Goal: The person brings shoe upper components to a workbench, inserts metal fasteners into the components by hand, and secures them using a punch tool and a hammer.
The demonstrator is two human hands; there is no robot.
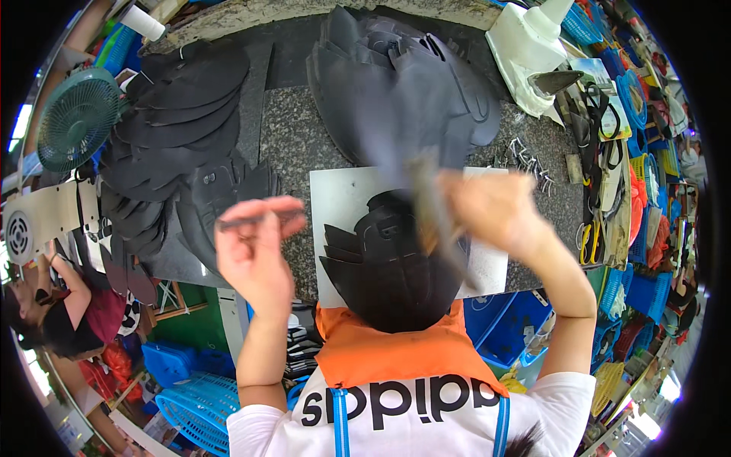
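A black stitched shoe upper (pixel 384 263) lies on a white board (pixel 331 202) at the table's near edge, its lower end over my orange apron (pixel 411 354). To its left my left hand (pixel 259 247) is raised, fingers closed on a small dark strip (pixel 245 221). Over the board's right part, my right hand (pixel 495 209) is wrapped round a long tool (pixel 432 206). Motion smears this tool, so its kind cannot be told. Beyond the board is a pile of black shoe uppers (pixel 343 84), partly covered by a grey blur.
More black pieces (pixel 183 107) are heaped at the left of the speckled stone table (pixel 285 133). A white machine (pixel 529 49) stands at the far right, near small metal bits (pixel 529 160) and yellow-handled scissors (pixel 588 244). A green fan (pixel 78 119) and another person (pixel 65 320) are at left.
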